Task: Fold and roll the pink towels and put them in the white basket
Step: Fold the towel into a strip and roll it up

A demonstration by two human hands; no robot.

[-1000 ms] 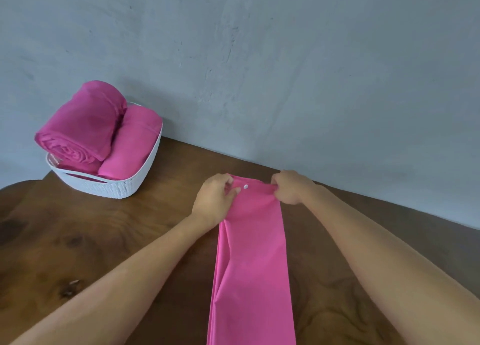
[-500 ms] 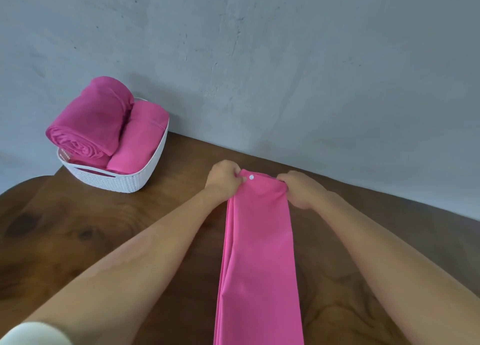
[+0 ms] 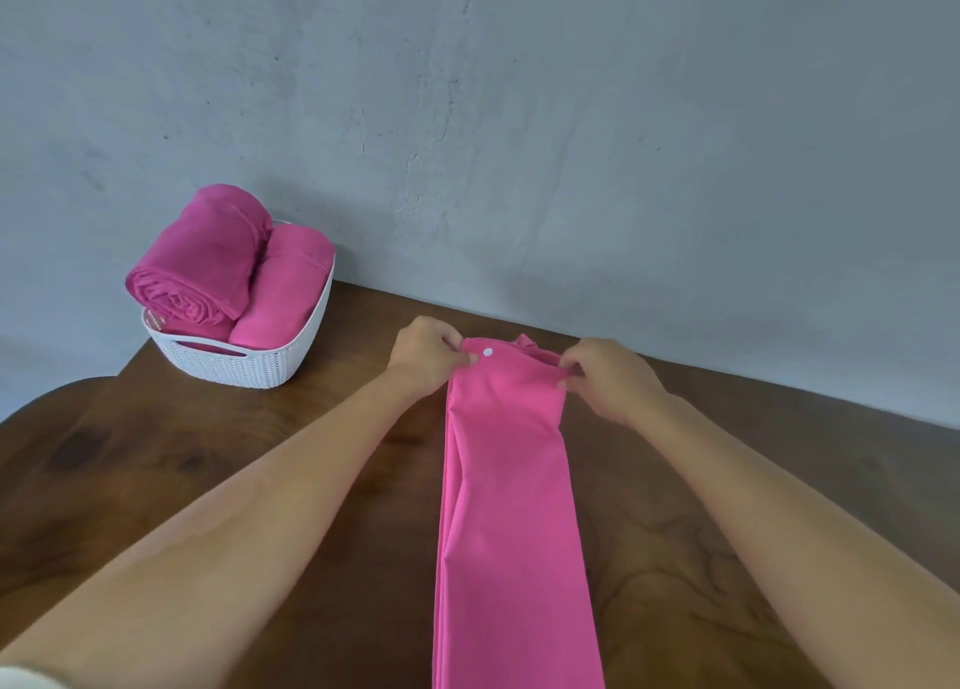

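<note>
Pink towel [image 3: 506, 480] far corners pinched by left hand [image 3: 427, 360], right hand [image 3: 605, 379].

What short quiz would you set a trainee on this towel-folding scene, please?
1. True or false: the white basket holds no towels.
2. Which part of the long pink towel do the left hand and right hand pinch? A: the near end. B: the far end. C: the middle.
3. Fill in: the basket stands to the ___ of the long towel.

Key: 1 false, rolled towels lie in it; 2 B; 3 left.
</note>
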